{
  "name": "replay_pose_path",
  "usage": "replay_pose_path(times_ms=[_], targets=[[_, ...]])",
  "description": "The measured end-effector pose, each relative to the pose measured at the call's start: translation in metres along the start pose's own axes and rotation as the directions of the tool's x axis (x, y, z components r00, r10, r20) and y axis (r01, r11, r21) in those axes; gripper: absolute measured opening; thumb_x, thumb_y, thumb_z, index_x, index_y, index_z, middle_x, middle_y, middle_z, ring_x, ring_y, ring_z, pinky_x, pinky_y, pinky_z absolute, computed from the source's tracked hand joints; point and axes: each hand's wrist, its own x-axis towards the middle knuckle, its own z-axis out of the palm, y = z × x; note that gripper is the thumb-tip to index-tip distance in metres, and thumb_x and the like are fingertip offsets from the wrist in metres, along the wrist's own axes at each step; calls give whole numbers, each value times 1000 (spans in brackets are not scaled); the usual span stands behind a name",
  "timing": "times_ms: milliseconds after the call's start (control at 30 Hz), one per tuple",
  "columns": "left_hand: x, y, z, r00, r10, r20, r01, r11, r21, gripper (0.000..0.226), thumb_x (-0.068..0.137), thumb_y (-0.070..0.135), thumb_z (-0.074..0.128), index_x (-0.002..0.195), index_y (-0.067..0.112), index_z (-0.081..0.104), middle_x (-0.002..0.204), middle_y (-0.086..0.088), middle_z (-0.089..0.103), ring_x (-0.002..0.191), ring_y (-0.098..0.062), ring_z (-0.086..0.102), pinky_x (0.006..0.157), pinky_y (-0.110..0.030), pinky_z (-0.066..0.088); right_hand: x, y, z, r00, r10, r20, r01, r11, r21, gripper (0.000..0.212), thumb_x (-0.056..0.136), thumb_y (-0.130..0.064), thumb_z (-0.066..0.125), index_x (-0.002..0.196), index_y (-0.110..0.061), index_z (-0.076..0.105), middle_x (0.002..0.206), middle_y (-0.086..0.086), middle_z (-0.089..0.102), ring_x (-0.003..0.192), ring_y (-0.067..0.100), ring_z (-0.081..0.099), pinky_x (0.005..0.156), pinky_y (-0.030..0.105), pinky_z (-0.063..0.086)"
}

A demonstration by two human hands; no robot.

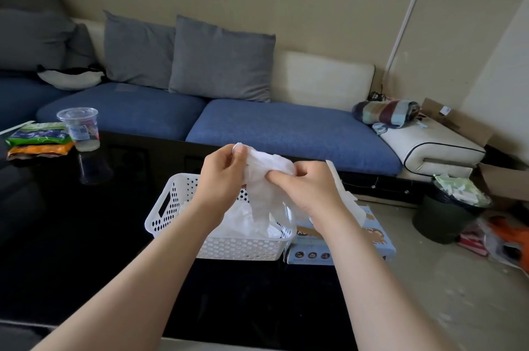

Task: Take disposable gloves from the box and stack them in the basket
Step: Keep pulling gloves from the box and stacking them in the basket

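Observation:
A thin translucent disposable glove [264, 179] hangs in the air above a white perforated basket [243, 247]. My left hand [224, 176] pinches its upper left edge and my right hand [307, 187] pinches its right side. The glove's lower part droops into the basket, where more crumpled gloves [237, 219] lie. The blue glove box [343, 244] sits right of the basket with its white flap raised, partly hidden by my right forearm.
The basket and box stand on a glossy black table [100, 236]. A clear plastic cup [81, 129] and snack packets [38, 137] sit at the far left. A blue sofa [286, 130] runs behind; a dark bin [446, 216] and clutter lie on the floor at right.

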Motion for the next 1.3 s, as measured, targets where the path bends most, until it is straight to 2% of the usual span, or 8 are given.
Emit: replay_pose_path(times_ms=[100, 267, 433, 633, 800, 900, 1167, 1300], targets=[[-1, 2, 0, 989, -132, 69, 135, 990, -47, 39, 112, 32, 42, 102, 0, 64, 81, -4, 67, 72, -14, 65, 68, -32, 61, 0, -5, -8, 992, -112, 59, 108, 992, 70, 46, 77, -37, 89, 78, 2, 66, 65, -3, 56, 58, 11, 51, 55, 26, 41], [-1, 4, -2, 972, -222, 80, 226, 973, -45, 31, 106, 37, 53, 91, 10, 58, 83, -4, 65, 76, -18, 67, 65, -30, 57, 4, 1, -12, 984, -56, 168, 15, 971, 239, 37, 84, -31, 85, 73, -9, 58, 73, 7, 56, 68, 22, 54, 61, 32, 41], [2, 0, -3, 979, -203, 30, 204, 979, -25, 41, 101, 53, 58, 90, 13, 59, 78, -4, 58, 71, -17, 57, 65, -34, 46, 5, 5, -12, 964, 17, 265, -84, 966, 245, 28, 79, -21, 92, 103, -25, 77, 97, 3, 82, 88, 25, 79, 68, 36, 59], [-1, 4, -9, 993, -108, 54, 109, 994, -24, 31, 106, 37, 60, 99, 10, 73, 77, 2, 71, 67, -9, 65, 59, -24, 53, 8, 7, -11, 972, -9, 234, -22, 991, 130, 31, 78, -31, 90, 62, -23, 65, 68, -3, 66, 66, 15, 62, 59, 29, 45], [4, -1, -13, 985, -169, 13, 169, 985, 46, 44, 107, 48, 51, 94, 9, 65, 77, -1, 62, 71, -16, 58, 65, -33, 49, 9, 7, -20, 939, 29, 342, -65, 993, 94, 20, 89, -31, 82, 83, -12, 78, 68, -8, 68, 56, 2, 59, 58, 21, 42], [5, -2, -16, 985, -172, 31, 168, 981, 93, 48, 105, 53, 51, 99, 8, 65, 80, 0, 64, 74, -17, 61, 67, -35, 51, 7, 9, -23, 906, 75, 417, -144, 980, 135, 21, 92, -30, 79, 83, -11, 77, 81, 4, 78, 65, 13, 69, 52, 23, 41], [0, -8, -19, 974, -224, 30, 193, 895, 403, 44, 102, 55, 57, 93, 16, 73, 82, -4, 70, 58, -17, 63, 48, -23, 50, 23, 24, -17, 931, 206, 302, -257, 956, 139, 17, 88, -36, 80, 91, -19, 81, 105, 5, 78, 107, 30, 71, 101, 47, 55], [-1, -13, -25, 968, -234, 86, 181, 897, 404, 47, 88, 60, 75, 87, 13, 75, 76, -8, 74, 51, -18, 59, 49, -27, 50, 22, 30, -16, 965, 159, 207, -142, 986, -91, 17, 96, -35, 77, 90, -20, 82, 94, -5, 75, 93, 14, 67, 75, 29, 50]])
